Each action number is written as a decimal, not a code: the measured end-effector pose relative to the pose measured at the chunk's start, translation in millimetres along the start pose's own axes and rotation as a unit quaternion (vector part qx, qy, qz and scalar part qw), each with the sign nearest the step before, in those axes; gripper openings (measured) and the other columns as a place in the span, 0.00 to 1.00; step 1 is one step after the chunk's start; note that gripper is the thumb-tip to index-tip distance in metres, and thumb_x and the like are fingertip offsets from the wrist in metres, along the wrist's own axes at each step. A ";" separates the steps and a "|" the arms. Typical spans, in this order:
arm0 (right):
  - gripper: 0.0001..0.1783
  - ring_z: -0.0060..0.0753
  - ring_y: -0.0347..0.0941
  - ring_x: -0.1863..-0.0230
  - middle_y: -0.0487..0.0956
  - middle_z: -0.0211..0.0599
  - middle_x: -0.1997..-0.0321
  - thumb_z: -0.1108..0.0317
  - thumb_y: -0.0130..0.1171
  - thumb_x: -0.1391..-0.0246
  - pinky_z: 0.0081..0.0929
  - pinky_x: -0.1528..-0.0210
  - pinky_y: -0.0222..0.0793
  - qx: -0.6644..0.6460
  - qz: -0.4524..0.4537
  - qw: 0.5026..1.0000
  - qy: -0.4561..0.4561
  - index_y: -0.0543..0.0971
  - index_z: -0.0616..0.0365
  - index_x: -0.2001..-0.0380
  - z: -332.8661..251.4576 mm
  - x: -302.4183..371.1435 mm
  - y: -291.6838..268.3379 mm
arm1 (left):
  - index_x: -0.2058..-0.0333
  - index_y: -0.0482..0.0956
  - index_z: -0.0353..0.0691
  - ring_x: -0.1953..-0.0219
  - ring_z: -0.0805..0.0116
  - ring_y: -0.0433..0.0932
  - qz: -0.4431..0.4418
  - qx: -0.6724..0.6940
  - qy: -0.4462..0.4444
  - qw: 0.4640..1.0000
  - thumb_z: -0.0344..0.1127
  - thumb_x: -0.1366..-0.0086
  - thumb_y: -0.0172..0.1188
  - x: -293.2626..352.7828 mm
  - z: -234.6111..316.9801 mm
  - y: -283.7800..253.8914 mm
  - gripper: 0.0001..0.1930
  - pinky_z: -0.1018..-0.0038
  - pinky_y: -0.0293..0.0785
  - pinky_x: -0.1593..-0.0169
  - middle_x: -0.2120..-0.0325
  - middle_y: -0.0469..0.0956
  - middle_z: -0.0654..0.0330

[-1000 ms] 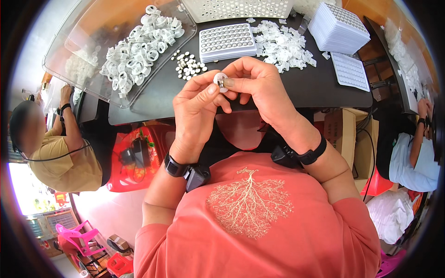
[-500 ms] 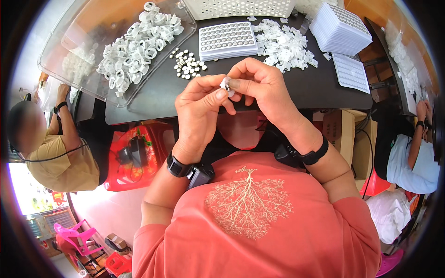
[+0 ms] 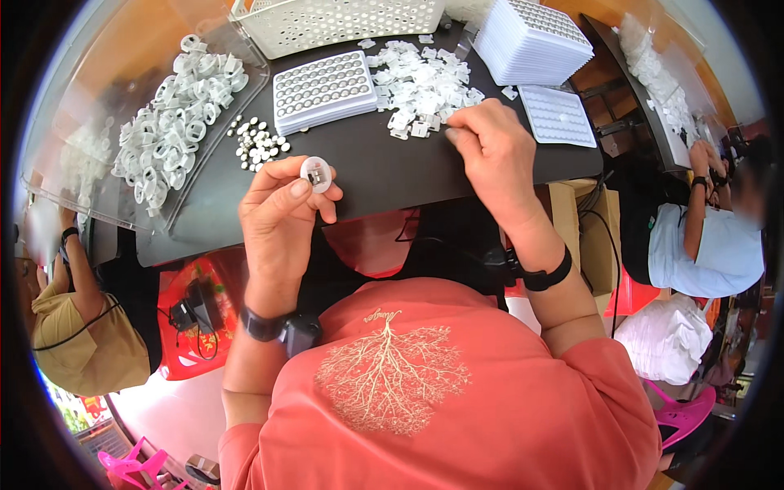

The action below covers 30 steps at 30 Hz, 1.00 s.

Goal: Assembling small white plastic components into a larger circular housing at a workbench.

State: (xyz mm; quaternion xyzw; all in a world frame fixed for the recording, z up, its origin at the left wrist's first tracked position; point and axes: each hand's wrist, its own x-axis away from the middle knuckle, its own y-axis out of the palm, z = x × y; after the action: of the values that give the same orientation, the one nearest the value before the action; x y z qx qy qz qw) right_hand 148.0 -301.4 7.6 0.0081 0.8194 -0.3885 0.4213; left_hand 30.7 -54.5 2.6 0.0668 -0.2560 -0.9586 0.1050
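Observation:
My left hand (image 3: 282, 196) pinches a small round translucent plastic housing (image 3: 316, 174) between thumb and fingers, above the near edge of the table. Dark and metallic parts show inside the housing. At the right edge of a heap of small white plastic tabs (image 3: 429, 86), my right hand (image 3: 494, 151) has its fingers curled in, thumb close to the index finger. Whatever those fingertips may hold is too small to make out. Left of the tabs, a white tray of round button cells (image 3: 322, 88) lies on other trays. Loose button cells (image 3: 260, 145) are scattered beside it.
A clear bin (image 3: 237, 175) at the left holds many translucent housings (image 3: 175, 122). A white perforated basket (image 3: 343, 28) stands at the back. Stacked trays (image 3: 531, 49) and a single white tray (image 3: 558, 117) sit at the right of the black table (image 3: 367, 175). Other people work on both sides.
My hands have come apart. The left keeps the housing and tilts its open face up; the right has moved to the heap of tabs. The whole view has shifted.

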 end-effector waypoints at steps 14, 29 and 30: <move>0.05 0.38 0.68 0.64 0.70 0.30 0.71 0.76 0.60 0.58 0.36 0.61 0.59 0.067 -0.031 0.986 -0.147 0.79 0.52 0.78 -4.0 -2.9 9.2 | 0.56 0.76 0.30 0.66 0.56 0.83 -0.036 0.073 -0.005 0.997 0.27 0.38 0.60 0.0 -3.7 0.0 0.12 0.68 0.78 0.71 0.63 0.80 0.43; 0.03 0.36 0.69 0.67 0.72 0.29 0.73 0.74 0.62 0.56 0.36 0.62 0.60 0.111 -0.027 0.984 -0.139 0.78 0.52 0.78 -11.2 4.7 17.4 | 0.55 0.75 0.31 0.66 0.58 0.80 -0.029 -0.002 0.001 1.000 0.34 0.36 0.61 1.6 -4.2 1.6 0.15 0.70 0.76 0.70 0.63 0.77 0.45; 0.03 0.36 0.70 0.66 0.72 0.29 0.73 0.74 0.62 0.57 0.35 0.62 0.60 0.092 -0.036 0.982 -0.162 0.78 0.52 0.78 -8.6 6.1 14.2 | 0.55 0.75 0.31 0.66 0.58 0.80 -0.030 0.003 0.006 1.000 0.34 0.36 0.61 1.2 -4.6 1.5 0.15 0.70 0.76 0.70 0.63 0.78 0.45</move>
State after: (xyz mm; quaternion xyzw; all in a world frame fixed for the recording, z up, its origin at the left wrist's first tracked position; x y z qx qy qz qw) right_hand 143.0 -287.8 -2.7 -0.0463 0.7009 -0.4733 0.5316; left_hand 30.7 -58.2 -0.7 0.0807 -0.2558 -0.9602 0.0778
